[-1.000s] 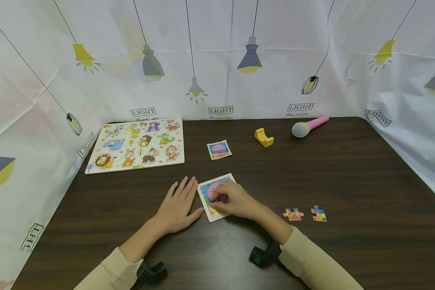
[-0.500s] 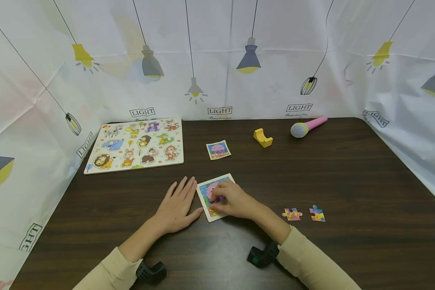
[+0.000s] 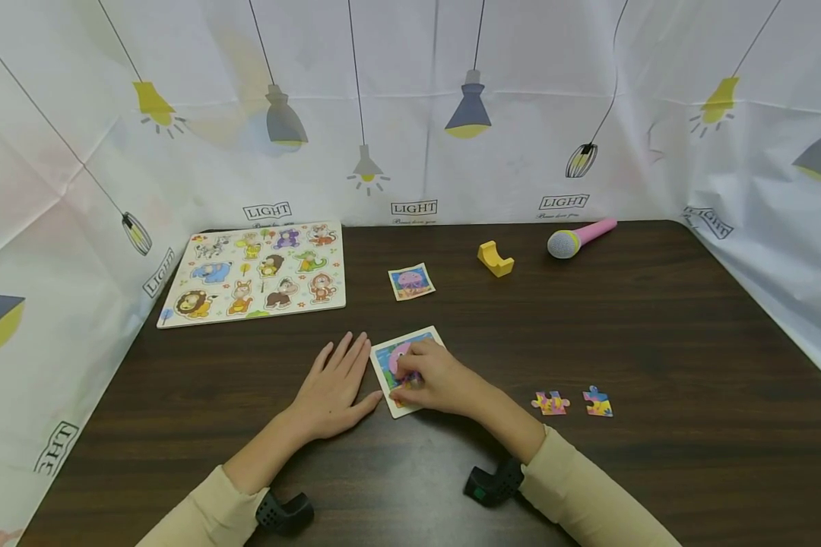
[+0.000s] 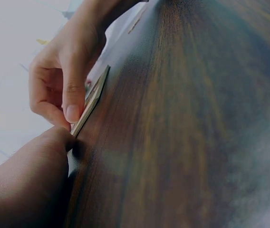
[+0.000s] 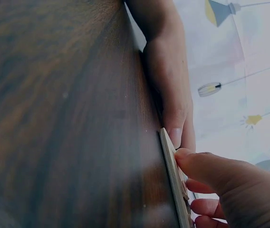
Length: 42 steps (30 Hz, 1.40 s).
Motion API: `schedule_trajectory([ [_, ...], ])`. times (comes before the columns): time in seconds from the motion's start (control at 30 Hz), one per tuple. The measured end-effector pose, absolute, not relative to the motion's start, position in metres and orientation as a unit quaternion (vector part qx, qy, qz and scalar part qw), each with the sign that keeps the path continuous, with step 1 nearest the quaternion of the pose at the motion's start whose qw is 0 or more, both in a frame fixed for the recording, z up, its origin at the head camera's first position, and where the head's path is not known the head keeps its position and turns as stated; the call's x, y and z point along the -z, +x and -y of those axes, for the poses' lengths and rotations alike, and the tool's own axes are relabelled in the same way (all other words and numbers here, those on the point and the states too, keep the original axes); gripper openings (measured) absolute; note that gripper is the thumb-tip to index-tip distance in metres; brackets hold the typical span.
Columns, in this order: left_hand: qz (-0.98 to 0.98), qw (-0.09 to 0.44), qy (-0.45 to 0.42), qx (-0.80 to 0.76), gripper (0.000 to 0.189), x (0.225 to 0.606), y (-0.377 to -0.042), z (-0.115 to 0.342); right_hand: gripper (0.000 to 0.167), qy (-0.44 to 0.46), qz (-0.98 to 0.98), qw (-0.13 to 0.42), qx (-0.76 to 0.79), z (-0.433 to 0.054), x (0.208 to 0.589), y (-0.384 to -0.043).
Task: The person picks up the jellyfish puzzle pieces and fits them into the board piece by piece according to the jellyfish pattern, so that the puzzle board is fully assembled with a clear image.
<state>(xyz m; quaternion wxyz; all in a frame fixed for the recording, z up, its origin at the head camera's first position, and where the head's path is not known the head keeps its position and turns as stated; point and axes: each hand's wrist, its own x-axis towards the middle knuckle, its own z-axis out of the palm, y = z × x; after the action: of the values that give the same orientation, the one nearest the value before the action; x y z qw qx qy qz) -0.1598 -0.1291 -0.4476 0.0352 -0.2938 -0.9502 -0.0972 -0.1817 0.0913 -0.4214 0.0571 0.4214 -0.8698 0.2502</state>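
Observation:
My left hand (image 3: pixel 333 395) lies flat on the table with its fingers straight, and its fingertips and thumb touch the left edge of a small framed jigsaw puzzle (image 3: pixel 386 365). The puzzle shows a pink sea creature on blue inside a pale border. Over it, my right hand (image 3: pixel 441 380) has its fingers curled and its thumb low, pinching at a puzzle piece mostly hidden beneath the fingers. In the right wrist view, a piece edge (image 5: pixel 185 191) stands slightly above the tray. Two loose puzzle pieces (image 3: pixel 550 403) lie to the right on the table.
Behind the puzzle lies a small square picture card (image 3: pixel 411 282). A yellow curved block (image 3: pixel 496 259) and a pink toy microphone (image 3: pixel 580 239) are at the back right. An animal peg board (image 3: pixel 253 275) occupies the back left, before a lamp-print cloth (image 3: pixel 527 167).
My right thumb and fingers shift a little to the left and down over the puzzle. The left hand stays in place, and the whole view drifts slightly.

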Motion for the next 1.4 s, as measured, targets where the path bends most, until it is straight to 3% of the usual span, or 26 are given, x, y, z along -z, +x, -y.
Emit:
schedule_trajectory([
  [0.53,0.953,0.019,-0.289,0.092,0.076,0.442,-0.160,0.126,0.015,0.417,0.872,0.038,-0.253,-0.103,0.419,-0.180],
  [0.87,0.954,0.028,-0.287,0.086,0.077,0.445,-0.160,0.127,0.012,0.381,0.891,0.007,-0.247,-0.139,0.412,-0.175],
  [1.2,0.953,0.026,-0.286,0.092,0.077,0.446,-0.160,0.128,0.020,0.340,0.909,0.001,-0.239,-0.180,0.413,-0.174],
  [1.4,0.953,0.024,-0.286,0.095,0.077,0.446,-0.160,0.128,0.026,0.331,0.908,0.024,-0.254,-0.201,0.415,-0.171],
])
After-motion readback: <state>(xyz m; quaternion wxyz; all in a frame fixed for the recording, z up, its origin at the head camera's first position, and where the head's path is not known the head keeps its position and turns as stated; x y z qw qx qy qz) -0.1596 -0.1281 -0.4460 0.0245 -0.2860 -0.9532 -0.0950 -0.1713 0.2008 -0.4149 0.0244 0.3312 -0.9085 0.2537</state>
